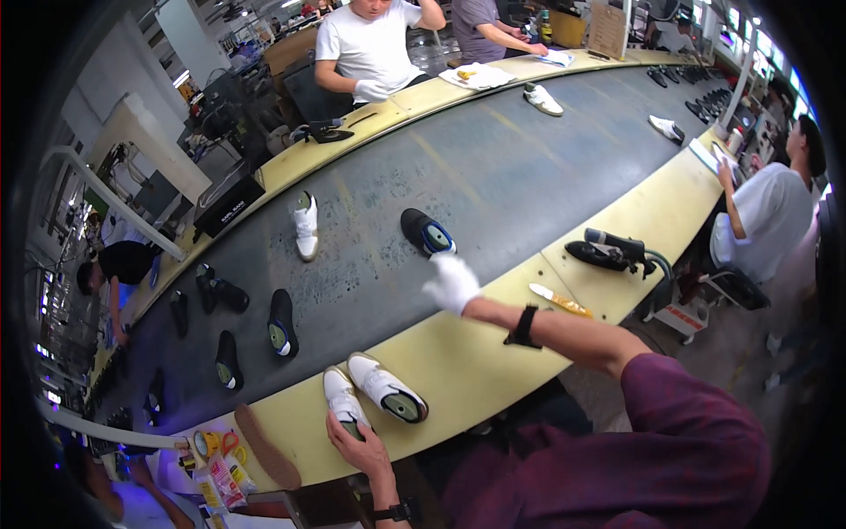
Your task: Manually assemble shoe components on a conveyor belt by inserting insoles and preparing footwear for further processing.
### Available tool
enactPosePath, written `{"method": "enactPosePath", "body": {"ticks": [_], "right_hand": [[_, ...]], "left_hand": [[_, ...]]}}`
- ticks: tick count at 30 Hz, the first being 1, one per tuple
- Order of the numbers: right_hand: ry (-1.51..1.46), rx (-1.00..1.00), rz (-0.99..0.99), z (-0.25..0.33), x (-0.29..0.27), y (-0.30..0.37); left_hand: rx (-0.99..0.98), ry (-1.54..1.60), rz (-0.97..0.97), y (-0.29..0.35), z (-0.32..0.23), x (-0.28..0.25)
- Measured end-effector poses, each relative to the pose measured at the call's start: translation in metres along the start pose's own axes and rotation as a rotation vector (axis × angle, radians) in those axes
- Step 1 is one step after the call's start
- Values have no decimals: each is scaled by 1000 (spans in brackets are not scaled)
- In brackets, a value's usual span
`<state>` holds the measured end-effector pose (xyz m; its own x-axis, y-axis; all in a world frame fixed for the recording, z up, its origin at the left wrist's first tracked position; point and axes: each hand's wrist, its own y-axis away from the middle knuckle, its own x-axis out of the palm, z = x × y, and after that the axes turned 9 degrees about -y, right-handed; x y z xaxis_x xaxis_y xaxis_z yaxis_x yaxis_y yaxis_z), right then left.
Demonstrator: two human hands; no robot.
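Note:
My bare left hand (361, 448) holds the heel end of a white sneaker (342, 395) on the yellow ledge. Right beside it lies a second white sneaker (386, 385), its greenish insole showing. My right hand (454, 284), in a white glove, is stretched out over the edge of the grey conveyor belt. Just beyond its fingers sits a black shoe (419, 227) with a blue-edged opening. Motion smears the gloved fingers, and whether they touch that shoe is unclear.
A single white sneaker (306, 227) and several black shoes (281, 322) lie on the belt. On my ledge are a brown sole (267, 447), yellow-handled knife (561, 300), black tool with hose (608, 254) and tape roll (207, 443). People work across the belt and at right.

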<state>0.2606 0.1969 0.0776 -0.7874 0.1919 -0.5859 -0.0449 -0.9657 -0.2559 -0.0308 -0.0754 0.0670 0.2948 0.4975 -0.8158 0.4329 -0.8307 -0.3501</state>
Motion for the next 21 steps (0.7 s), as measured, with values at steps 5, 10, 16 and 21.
{"method": "enactPosePath", "body": {"ticks": [5,10,16,21], "right_hand": [[143,357,116,-80,5,-129],[239,398,167,-81,38,-130],[-1242,661,418,-71,-12,-103],[-1665,564,570,-13,-88,-4]], "left_hand": [[83,-49,-88,-11,-2,17],[44,-83,-55,-9,1,20],[54,-90,-45,-13,5,18],[89,-87,-43,-18,4,16]]}}
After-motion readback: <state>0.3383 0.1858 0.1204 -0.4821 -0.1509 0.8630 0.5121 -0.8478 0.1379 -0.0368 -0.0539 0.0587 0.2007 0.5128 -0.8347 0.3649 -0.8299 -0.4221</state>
